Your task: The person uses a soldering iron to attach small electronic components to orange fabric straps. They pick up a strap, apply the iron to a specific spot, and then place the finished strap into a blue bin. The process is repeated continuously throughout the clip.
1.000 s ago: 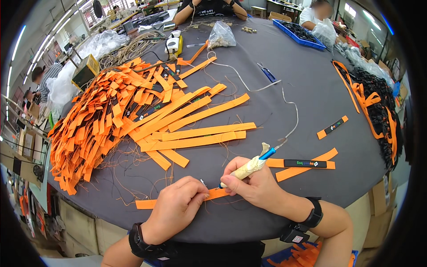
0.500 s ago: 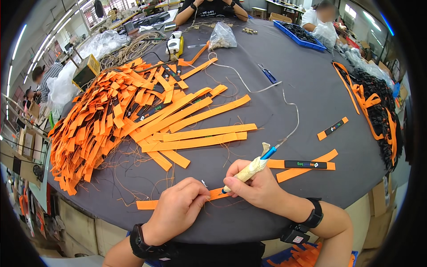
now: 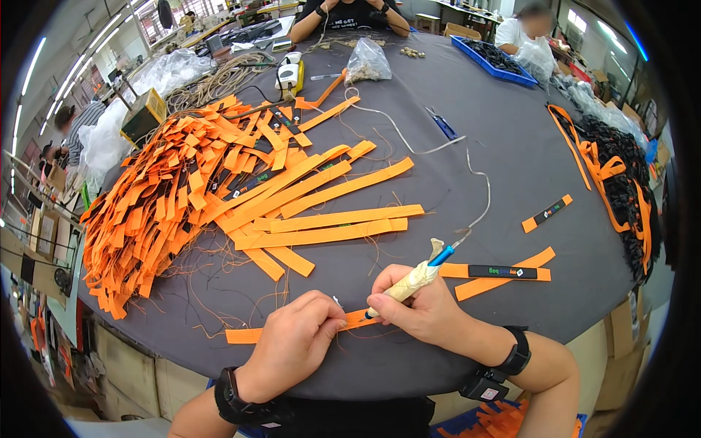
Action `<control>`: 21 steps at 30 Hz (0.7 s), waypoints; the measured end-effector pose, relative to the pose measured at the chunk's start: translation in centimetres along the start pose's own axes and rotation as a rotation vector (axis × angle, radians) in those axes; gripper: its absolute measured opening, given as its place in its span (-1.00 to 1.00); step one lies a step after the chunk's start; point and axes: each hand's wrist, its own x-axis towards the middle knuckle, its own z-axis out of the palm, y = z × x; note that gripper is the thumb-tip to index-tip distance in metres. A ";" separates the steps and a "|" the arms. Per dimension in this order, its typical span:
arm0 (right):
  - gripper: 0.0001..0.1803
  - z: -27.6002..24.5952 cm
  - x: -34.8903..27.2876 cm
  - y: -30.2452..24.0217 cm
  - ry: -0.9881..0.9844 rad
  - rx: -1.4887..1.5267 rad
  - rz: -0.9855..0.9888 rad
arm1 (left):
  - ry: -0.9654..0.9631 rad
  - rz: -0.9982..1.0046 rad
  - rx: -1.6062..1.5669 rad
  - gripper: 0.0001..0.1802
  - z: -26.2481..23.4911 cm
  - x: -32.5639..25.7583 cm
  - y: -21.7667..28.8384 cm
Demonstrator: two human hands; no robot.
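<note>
In front of me an orange webbing strap (image 3: 243, 336) lies flat near the table's front edge. My left hand (image 3: 296, 332) is closed on it, thumb and fingertips pinching the strap and partly covering it. In my right hand (image 3: 418, 312) is a pen-shaped soldering iron (image 3: 415, 282), its handle wrapped in cream tape with a blue end and a thin cord. The dark tip points down at the strap just right of my left fingertips; whether it touches, I cannot tell. Loose orange threads trail around the strap.
A big heap of orange straps (image 3: 157, 212) covers the table's left side. More straps (image 3: 504, 271) with black labels lie to the right. Blue thread snips (image 3: 442, 125), a plastic bag (image 3: 367, 61) and a blue tray (image 3: 496, 60) sit farther back. People sit across the table.
Almost nothing differs. Both hands and the soldering iron hold nearly the same place on the strap; the whole view has shifted very slightly.
</note>
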 end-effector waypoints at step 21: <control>-0.84 -1.1 0.1 -2.0 0.174 0.195 0.093 | 0.075 -0.218 0.559 -0.62 -7.4 -7.1 -0.6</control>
